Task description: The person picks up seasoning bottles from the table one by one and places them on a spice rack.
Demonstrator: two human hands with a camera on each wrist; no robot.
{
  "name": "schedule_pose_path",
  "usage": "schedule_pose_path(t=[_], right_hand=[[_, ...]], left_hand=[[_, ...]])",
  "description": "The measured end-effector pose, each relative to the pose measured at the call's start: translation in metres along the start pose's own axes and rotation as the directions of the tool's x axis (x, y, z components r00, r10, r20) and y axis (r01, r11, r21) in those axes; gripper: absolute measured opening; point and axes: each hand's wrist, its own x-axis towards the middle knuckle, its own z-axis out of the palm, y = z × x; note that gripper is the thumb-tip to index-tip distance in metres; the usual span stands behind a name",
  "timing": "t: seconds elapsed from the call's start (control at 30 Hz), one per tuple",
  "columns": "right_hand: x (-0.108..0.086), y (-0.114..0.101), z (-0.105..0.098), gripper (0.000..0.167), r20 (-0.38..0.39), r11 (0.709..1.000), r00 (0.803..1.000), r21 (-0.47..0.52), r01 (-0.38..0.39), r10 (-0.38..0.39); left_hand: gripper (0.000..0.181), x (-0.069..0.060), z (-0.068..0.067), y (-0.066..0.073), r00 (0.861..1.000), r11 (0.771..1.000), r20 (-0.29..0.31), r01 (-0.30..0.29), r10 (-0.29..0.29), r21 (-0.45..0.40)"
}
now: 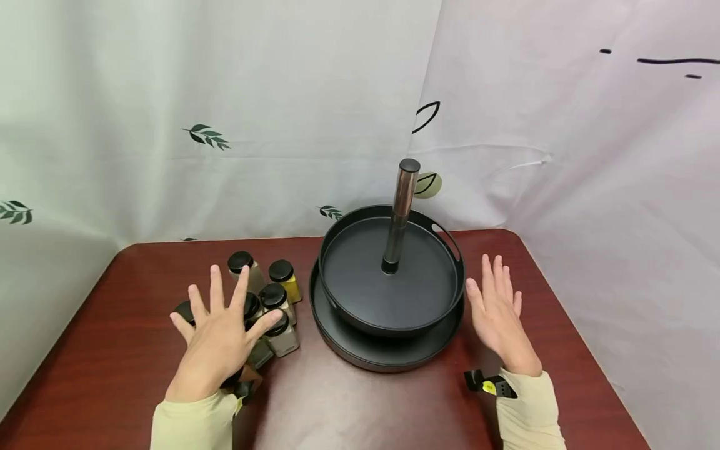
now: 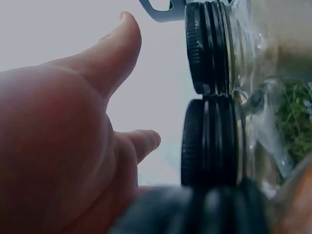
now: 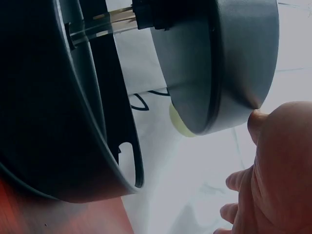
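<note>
My left hand is spread over a cluster of glass spice jars with black lids, hiding part of them. A pale jar stands by its thumb, and one with yellow contents is farther back. In the left wrist view, the left hand is beside black jar lids, its palm holding nothing. A black two-tier round tray stand with a metal post stands between the hands. My right hand has straight fingers beside it; whether the thumb touches the upper tray I cannot tell.
A reddish-brown table bears everything. Behind it and at the right hangs a white curtain with leaf prints. Below the left hand, a small brown item is partly hidden.
</note>
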Motion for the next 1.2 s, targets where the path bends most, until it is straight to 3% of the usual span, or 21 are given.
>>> schedule_pose_path(t=[0.57, 0.77, 1.2], right_hand=[[0.003, -0.002, -0.003, 0.066, -0.046, 0.998, 0.998, 0.060, 0.033, -0.030], [0.003, -0.004, -0.004, 0.066, -0.069, 0.995, 0.996, 0.076, 0.058, -0.053], [0.003, -0.007, -0.001, 0.063, -0.083, 0.985, 0.992, 0.139, 0.105, -0.094]], left_hand=[[0.099, -0.010, -0.015, -0.007, 0.999, 0.999, -0.035, 0.024, -0.025, -0.028], [0.095, -0.013, -0.023, -0.020, 0.998, 0.998, -0.036, 0.046, -0.048, -0.046], [0.092, -0.022, -0.037, -0.054, 0.994, 0.990, 0.027, 0.110, -0.108, -0.083]])
